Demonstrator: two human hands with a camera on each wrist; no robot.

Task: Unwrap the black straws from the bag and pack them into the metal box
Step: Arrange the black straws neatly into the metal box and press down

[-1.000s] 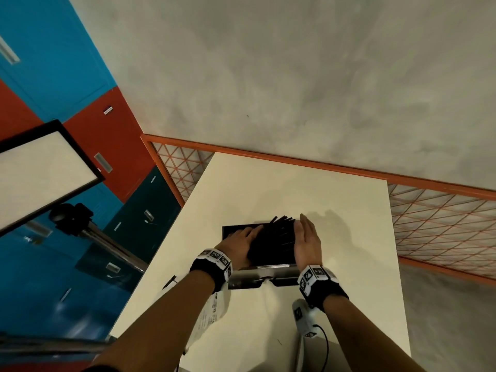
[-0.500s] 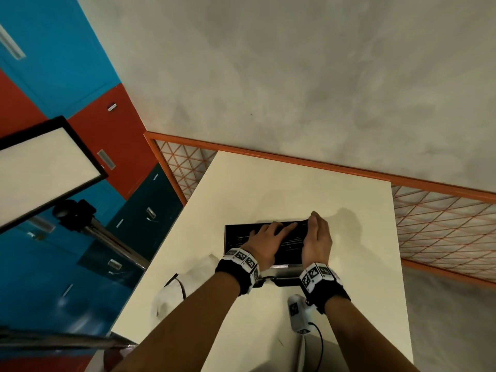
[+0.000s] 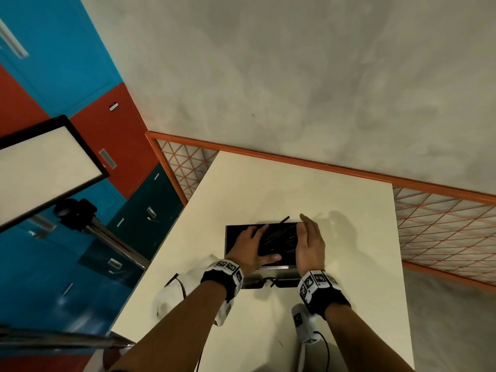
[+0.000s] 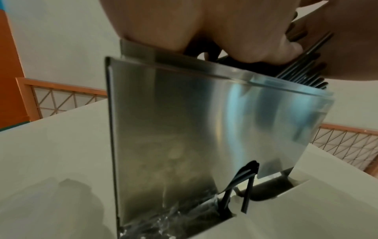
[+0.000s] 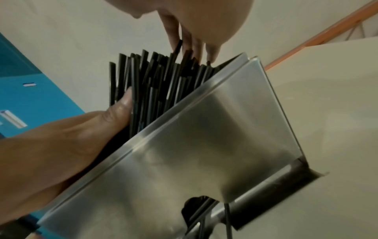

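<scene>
The black straws [image 3: 279, 238] lie in the open metal box [image 3: 230, 238] on the table [image 3: 268, 189], running left to right between both hands. The left hand [image 3: 251, 247] presses flat on them, fingers straight. The right hand [image 3: 308, 241] stands edge-on, open, against their right ends, nearer the 1 straw poking out.

The metal box [image 4: 184, 129] is brushed steel, smooth and shiny, with soft reflections on its wall. The black straws [image 5: 155, 77] in it look like glossy plastic. The table [image 3: 268, 189] has a smooth, matt cream top. Near its left edge lies a crinkled, translucent plastic bag [image 3: 171, 296].
</scene>
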